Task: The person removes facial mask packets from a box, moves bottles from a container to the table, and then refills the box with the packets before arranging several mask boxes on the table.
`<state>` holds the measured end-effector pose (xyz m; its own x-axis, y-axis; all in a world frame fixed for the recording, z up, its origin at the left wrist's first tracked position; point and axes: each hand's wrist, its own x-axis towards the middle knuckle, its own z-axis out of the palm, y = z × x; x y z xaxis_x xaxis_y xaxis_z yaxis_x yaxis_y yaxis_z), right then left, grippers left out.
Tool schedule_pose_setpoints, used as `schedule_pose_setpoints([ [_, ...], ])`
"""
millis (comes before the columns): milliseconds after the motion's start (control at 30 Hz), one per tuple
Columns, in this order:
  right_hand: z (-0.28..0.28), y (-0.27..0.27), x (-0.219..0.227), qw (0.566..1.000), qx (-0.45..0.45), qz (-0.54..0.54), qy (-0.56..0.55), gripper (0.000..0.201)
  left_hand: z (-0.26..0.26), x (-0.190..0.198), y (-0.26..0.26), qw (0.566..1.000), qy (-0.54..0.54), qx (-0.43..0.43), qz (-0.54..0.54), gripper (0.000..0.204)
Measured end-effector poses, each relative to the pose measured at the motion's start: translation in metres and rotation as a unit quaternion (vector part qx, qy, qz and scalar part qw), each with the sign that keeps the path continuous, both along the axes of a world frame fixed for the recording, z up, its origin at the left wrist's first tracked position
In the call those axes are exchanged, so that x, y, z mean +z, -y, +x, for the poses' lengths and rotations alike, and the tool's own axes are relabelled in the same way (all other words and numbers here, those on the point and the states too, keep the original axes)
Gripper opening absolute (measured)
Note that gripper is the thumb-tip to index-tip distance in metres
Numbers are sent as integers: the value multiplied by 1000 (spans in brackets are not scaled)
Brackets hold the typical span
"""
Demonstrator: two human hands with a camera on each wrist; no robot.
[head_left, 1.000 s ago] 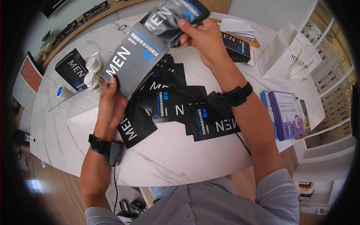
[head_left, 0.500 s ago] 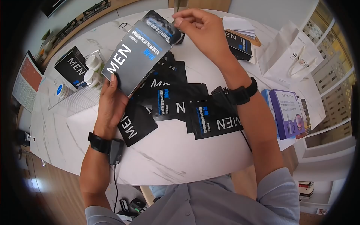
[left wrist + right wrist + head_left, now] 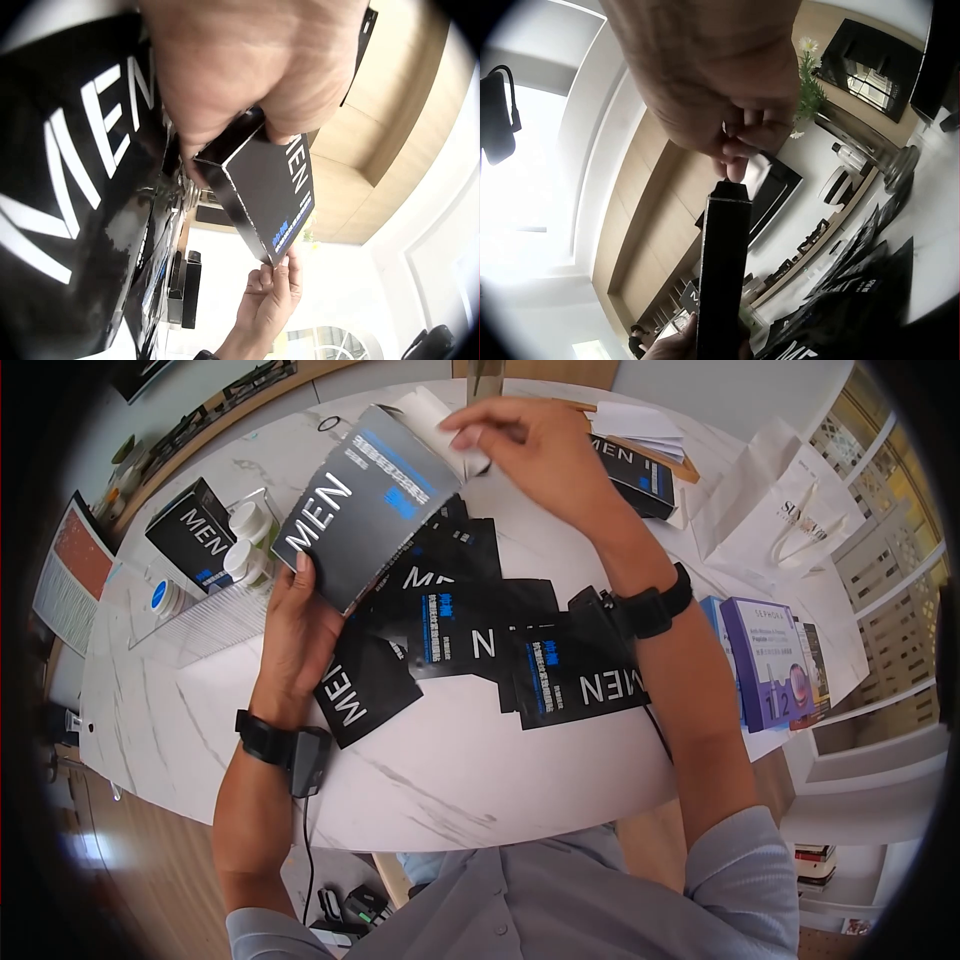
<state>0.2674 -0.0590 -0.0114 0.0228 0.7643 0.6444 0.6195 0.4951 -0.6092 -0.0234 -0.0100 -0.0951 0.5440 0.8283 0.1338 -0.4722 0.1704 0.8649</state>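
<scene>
My left hand [image 3: 295, 635] grips the lower end of a black box printed MEN [image 3: 360, 510] and holds it tilted above the white marble table [image 3: 450, 780]. My right hand [image 3: 520, 445] is at the box's upper end, its fingertips pinching the white opened flap [image 3: 430, 415]. In the left wrist view the left hand [image 3: 255, 67] clasps the box [image 3: 274, 195], and the right hand [image 3: 274, 296] meets its far end. The right wrist view shows the right hand's fingertips [image 3: 735, 154] pinched at the top of the box's edge [image 3: 724, 277]. Several black MEN sachets [image 3: 480, 645] lie spread on the table beneath.
A second MEN box [image 3: 190, 535] stands at the left beside white bottles [image 3: 245, 545] in a clear tray [image 3: 200, 630]. Another MEN box [image 3: 630, 475] lies at the back. A white paper bag [image 3: 770, 510] and a purple box [image 3: 765, 665] sit at the right.
The black sachet my right hand held above the box has gone down into the box and out of sight. The right hand now pinches the flap. The left hand has stayed put.
</scene>
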Motion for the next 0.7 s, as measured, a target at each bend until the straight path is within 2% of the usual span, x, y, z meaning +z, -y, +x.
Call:
schedule_pose_setpoints([
  [33, 5, 1, 2, 999, -32, 6, 1, 20, 1, 0, 0, 1000, 2, 6, -1, 57],
  [67, 12, -3, 0, 998, -36, 7, -56, 20, 0, -2, -2, 1000, 8, 6, -5, 57],
  [167, 34, -2, -5, 989, -32, -123, 76, 18, -3, -5, -6, 1000, 25, 5, -13, 56],
  [200, 38, -3, -9, 969, 2, -225, 99, 19, -2, -4, -5, 999, 31, 4, -13, 56],
  [300, 25, 4, -25, 892, 93, -316, 309, 36, -3, -4, -6, 999, 42, -2, -13, 55],
  [400, 6, 12, -22, 878, 60, -345, 327, 59, -2, -4, -5, 999, 46, -5, -11, 54],
  [500, -8, 24, -10, 849, 26, -368, 378, 74, -3, -3, -5, 999, 46, -5, -9, 54],
  [600, -16, 27, -6, 831, 44, -384, 400, 80, -3, -3, -6, 999, 48, -4, -12, 54],
  [700, -16, 19, -19, 838, 71, -367, 397, 73, -3, -4, -6, 999, 50, -9, -14, 54],
])
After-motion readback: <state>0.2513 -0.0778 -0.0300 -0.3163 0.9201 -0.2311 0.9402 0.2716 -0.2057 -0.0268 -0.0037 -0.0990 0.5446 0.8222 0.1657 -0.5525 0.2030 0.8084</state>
